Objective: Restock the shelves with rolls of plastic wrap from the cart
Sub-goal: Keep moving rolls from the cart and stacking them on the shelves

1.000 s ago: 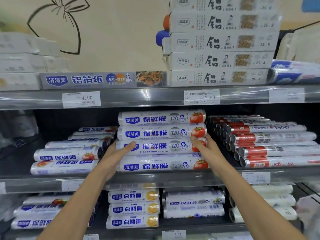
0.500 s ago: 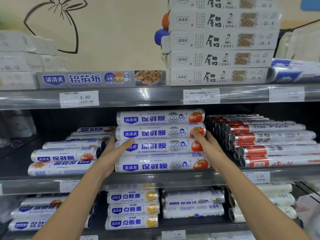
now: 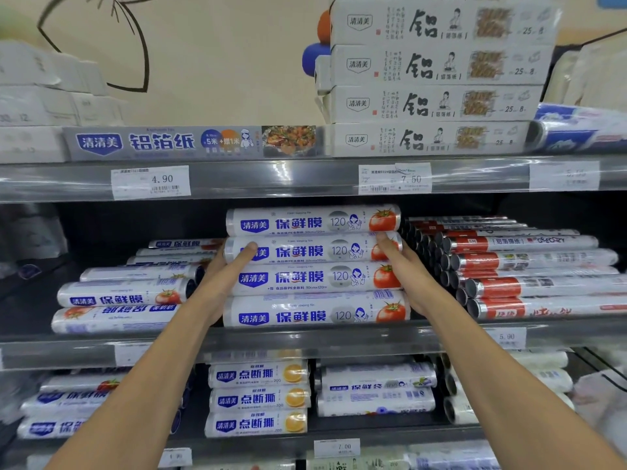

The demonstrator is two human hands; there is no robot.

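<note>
1. The plastic wrap rolls (image 3: pixel 312 266) lie in a stack of 4 at the front of the middle shelf (image 3: pixel 305 337), with their labels to the front. The cart is not in view.
2. The left hand (image 3: pixel 224 279) is at the left end of the stack, with its thumb laid straight on the front of the second roll (image 3: pixel 305 251). Its fingers are hidden behind the roll ends, so I cannot tell if they curl.
3. The right hand (image 3: pixel 407 276) is at the right end. Its fingers look nearly straight, with the tips on the same roll, pressing and not wrapped round it.
4. I judge each roll to be stiff along its length, because of the inner tube, and rather light.
5. The film cover is glossy, so it is probably slippery, and round rolls stacked 1 on another can roll off easily.
6. The best hold, I think, is at the 2 ends, pushing inward with both hands, or round the middle for 1 roll.
7. The red-labelled rolls (image 3: pixel 529 262) lie just beside the right end, so there is little room for fingers there.
</note>
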